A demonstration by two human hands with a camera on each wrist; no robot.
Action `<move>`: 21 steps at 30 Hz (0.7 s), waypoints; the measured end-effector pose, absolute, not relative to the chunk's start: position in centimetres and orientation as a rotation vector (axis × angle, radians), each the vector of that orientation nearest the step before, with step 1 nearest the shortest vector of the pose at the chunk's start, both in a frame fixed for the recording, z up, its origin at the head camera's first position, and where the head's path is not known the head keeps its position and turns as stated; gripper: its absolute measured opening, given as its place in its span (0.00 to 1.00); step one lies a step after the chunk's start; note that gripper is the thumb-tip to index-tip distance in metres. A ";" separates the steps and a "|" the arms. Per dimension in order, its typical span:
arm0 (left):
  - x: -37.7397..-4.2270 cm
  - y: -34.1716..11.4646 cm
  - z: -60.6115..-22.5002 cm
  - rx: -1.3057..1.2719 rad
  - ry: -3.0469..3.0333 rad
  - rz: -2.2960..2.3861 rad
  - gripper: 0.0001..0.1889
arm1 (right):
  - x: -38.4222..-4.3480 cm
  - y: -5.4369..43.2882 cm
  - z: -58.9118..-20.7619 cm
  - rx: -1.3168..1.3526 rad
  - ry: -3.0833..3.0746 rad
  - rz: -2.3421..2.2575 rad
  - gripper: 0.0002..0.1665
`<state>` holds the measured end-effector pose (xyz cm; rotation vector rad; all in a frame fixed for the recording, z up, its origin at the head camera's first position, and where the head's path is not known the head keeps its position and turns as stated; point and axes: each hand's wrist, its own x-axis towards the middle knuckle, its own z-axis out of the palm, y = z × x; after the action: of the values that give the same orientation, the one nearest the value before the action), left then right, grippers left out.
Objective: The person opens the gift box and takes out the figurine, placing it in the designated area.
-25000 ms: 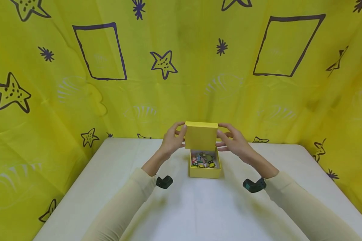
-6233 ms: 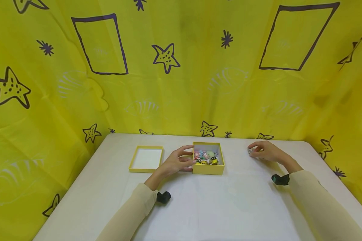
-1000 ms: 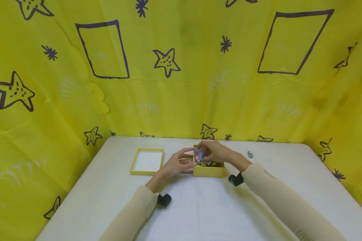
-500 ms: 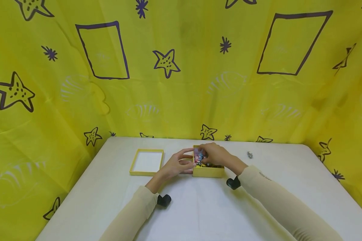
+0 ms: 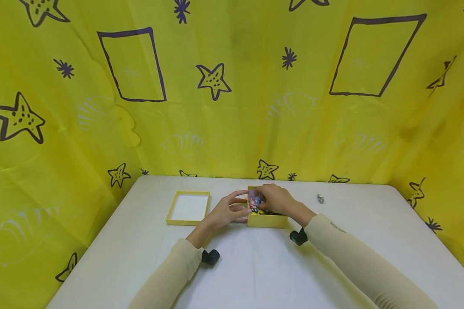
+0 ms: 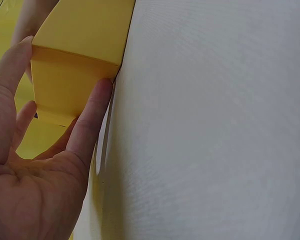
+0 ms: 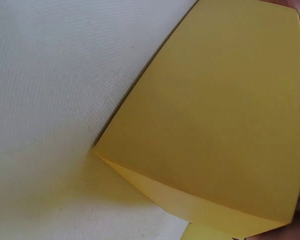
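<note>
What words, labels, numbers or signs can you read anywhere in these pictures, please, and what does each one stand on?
Small dark print on the right sleeve: too small and blurred to read.
Colourful wrappers in the yellow box, under the right hand: any print is too small to read.
Yellow curtain: only drawn stars and rectangles, no letters or numbers.
Box lid, left hand, table: no text.

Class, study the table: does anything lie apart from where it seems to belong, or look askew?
One small silvery item lies alone on the white table, right of the yellow box, apart from the colourful pieces inside it. The lid lies upturned to the left. Nothing looks spilled or damaged.
</note>
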<state>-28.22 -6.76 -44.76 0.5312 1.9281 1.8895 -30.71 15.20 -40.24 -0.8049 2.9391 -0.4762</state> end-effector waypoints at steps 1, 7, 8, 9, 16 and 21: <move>-28.2 -6.8 -44.7 0.532 1.928 1.889 0.36 | -30.7 15.2 -40.3 -0.805 2.943 -0.474 0.22; -28.3 -6.8 -44.8 0.542 1.932 1.887 0.36 | -30.6 15.2 -40.4 -0.819 2.954 -0.472 0.21; -28.3 -6.8 -44.9 0.543 1.932 1.888 0.36 | -30.6 15.3 -40.5 -0.822 2.956 -0.472 0.21; -28.3 -6.8 -44.9 0.547 1.931 1.889 0.36 | -30.6 15.3 -40.5 -0.825 2.958 -0.471 0.21; -28.4 -6.8 -45.0 0.555 1.922 1.901 0.36 | -30.6 15.3 -40.6 -0.840 2.962 -0.483 0.21; -28.4 -6.8 -45.0 0.547 1.934 1.896 0.36 | -30.6 15.4 -40.5 -0.843 2.956 -0.504 0.22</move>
<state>-28.37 -6.78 -45.02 0.5470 1.9338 1.8957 -30.57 15.40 -40.54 -0.8430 2.9565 -0.5044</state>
